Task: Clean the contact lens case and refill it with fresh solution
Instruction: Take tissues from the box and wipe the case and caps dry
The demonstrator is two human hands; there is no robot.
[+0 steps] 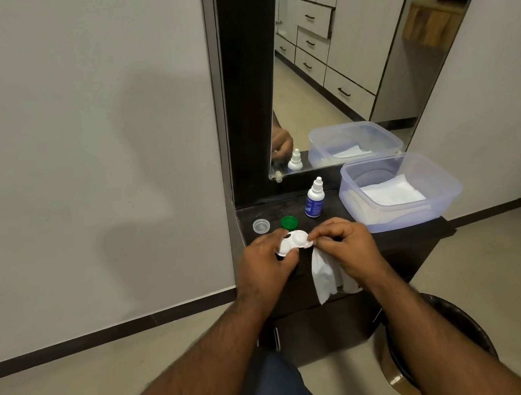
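Observation:
My left hand (268,260) grips the white contact lens case (294,241) by its left well, just above the dark shelf (408,235). Both wells are uncapped. My right hand (347,244) pinches a white tissue (323,273) against the case's right well, and the rest of the tissue hangs down below the hand. A green cap (289,222) and a clear cap (261,225) lie on the shelf behind the case. The solution bottle (313,198), white with a blue label, stands upright behind my right hand with its cap on.
A clear plastic tub (400,190) holding folded white tissues sits at the shelf's right end. A mirror (346,42) rises behind the shelf. A dark round bin (441,343) stands on the floor at lower right. A wall is on the left.

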